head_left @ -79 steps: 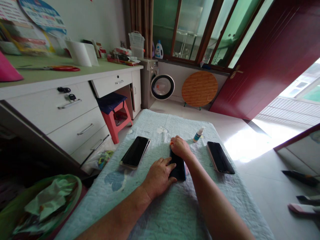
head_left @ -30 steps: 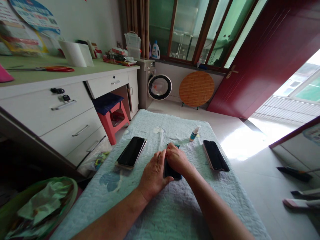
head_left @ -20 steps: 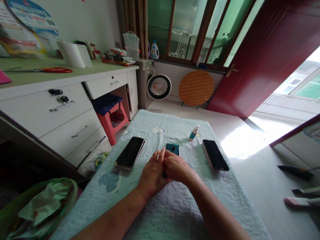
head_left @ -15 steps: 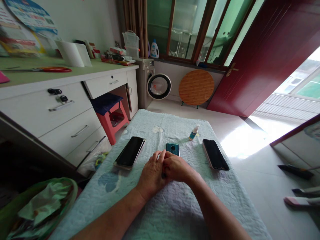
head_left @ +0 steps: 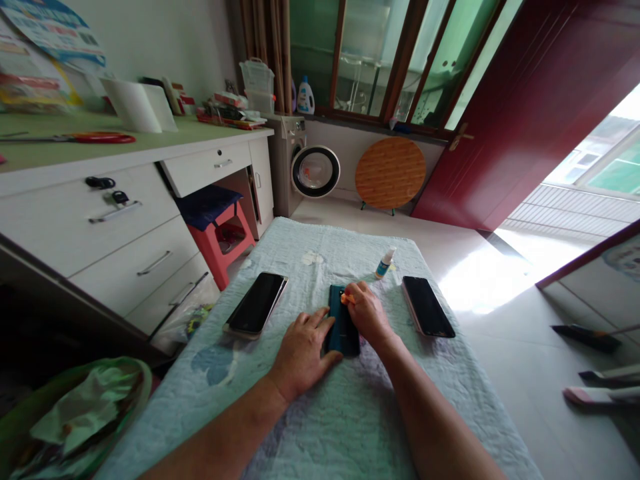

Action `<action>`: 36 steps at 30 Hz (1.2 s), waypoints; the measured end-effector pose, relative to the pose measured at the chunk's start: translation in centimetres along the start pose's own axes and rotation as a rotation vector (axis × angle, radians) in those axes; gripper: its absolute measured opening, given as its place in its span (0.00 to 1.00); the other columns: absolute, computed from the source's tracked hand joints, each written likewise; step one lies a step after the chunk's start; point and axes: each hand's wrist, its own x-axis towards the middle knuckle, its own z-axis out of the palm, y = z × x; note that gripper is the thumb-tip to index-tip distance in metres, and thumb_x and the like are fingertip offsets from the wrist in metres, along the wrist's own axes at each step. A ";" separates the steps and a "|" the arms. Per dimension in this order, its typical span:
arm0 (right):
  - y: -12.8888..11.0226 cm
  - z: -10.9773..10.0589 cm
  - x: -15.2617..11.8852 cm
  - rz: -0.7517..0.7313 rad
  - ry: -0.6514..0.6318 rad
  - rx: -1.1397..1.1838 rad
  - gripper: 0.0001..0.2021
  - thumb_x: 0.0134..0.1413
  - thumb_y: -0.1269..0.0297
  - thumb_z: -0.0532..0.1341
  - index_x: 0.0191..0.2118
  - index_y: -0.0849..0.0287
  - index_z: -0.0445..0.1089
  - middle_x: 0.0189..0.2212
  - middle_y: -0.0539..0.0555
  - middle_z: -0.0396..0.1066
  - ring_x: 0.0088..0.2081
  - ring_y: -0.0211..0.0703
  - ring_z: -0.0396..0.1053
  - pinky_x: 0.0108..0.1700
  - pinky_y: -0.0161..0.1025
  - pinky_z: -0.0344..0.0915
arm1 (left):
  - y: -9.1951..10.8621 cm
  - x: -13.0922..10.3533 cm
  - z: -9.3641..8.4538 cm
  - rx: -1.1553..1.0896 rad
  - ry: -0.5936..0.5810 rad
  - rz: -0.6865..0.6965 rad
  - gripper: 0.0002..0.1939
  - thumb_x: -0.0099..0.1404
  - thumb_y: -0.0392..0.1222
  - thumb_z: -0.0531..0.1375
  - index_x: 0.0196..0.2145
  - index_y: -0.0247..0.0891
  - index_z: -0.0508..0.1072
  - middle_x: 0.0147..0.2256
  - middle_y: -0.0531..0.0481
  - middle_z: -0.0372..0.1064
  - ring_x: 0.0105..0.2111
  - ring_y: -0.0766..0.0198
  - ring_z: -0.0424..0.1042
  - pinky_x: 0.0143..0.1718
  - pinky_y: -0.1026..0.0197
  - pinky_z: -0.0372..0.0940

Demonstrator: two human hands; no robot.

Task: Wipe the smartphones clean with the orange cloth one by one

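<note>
A teal smartphone (head_left: 344, 333) lies back side up in the middle of the cloth-covered table. My left hand (head_left: 303, 350) rests along its left edge, with outstretched fingers touching the phone and the thumb near its lower end. Pinched in my right hand (head_left: 370, 312) is a small orange cloth (head_left: 346, 299), pressed against the back of the phone near the camera. Left of my hands is a phone (head_left: 257, 303) with a dark screen facing up. Another dark-screened phone (head_left: 429, 307) lies to the right. Behind my right hand stands a small spray bottle (head_left: 385, 263).
A pale blue quilted cloth (head_left: 400, 413) covers the table. A white drawer desk (head_left: 135, 233) and a red stool (head_left: 220, 247) are on the left, with a green bin (head_left: 143, 387) at lower left. A washing machine (head_left: 285, 160) with its door open stands at the back.
My right hand has moved up the phone, and the orange cloth now shows in its fingers. My hands have come apart, uncovering more of the phone; my left hand has shifted slightly left and down.
</note>
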 end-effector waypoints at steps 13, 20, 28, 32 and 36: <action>-1.0 0.1 -0.8 -0.212 -0.138 0.120 0.10 0.56 0.73 0.54 0.33 0.59 0.72 0.34 0.52 0.65 0.32 0.35 0.63 0.37 0.31 0.58 | 0.5 0.0 -0.7 -0.047 -0.013 0.013 0.28 0.59 0.51 0.64 0.54 0.42 0.66 0.53 0.46 0.66 0.50 0.50 0.63 0.52 0.49 0.59; -0.7 1.0 0.0 -0.049 0.021 0.039 0.06 0.60 0.68 0.54 0.38 0.57 0.68 0.35 0.50 0.66 0.31 0.36 0.62 0.34 0.32 0.55 | 0.2 0.0 -0.4 -0.025 -0.003 0.012 0.27 0.58 0.49 0.64 0.53 0.41 0.67 0.54 0.46 0.66 0.50 0.49 0.63 0.52 0.49 0.59; -0.1 1.1 0.4 0.030 0.064 -0.068 0.09 0.62 0.66 0.52 0.36 0.56 0.69 0.35 0.51 0.65 0.31 0.36 0.62 0.33 0.33 0.54 | -0.1 0.0 0.0 -0.021 0.024 0.027 0.29 0.57 0.49 0.65 0.54 0.39 0.67 0.54 0.45 0.66 0.51 0.49 0.62 0.53 0.49 0.58; -0.6 0.7 -0.1 0.014 0.022 -0.080 0.08 0.60 0.67 0.53 0.39 0.57 0.70 0.38 0.53 0.66 0.33 0.37 0.64 0.34 0.33 0.56 | -0.1 0.0 -0.1 -0.022 0.020 0.026 0.29 0.58 0.50 0.64 0.55 0.39 0.66 0.54 0.45 0.66 0.51 0.49 0.62 0.53 0.49 0.58; -1.0 0.2 -0.5 0.006 -0.020 -0.068 0.09 0.59 0.68 0.53 0.40 0.58 0.70 0.38 0.54 0.66 0.32 0.37 0.64 0.34 0.33 0.57 | 0.0 0.0 -0.2 -0.017 0.004 0.020 0.28 0.58 0.51 0.64 0.54 0.39 0.67 0.54 0.44 0.65 0.51 0.49 0.62 0.53 0.49 0.58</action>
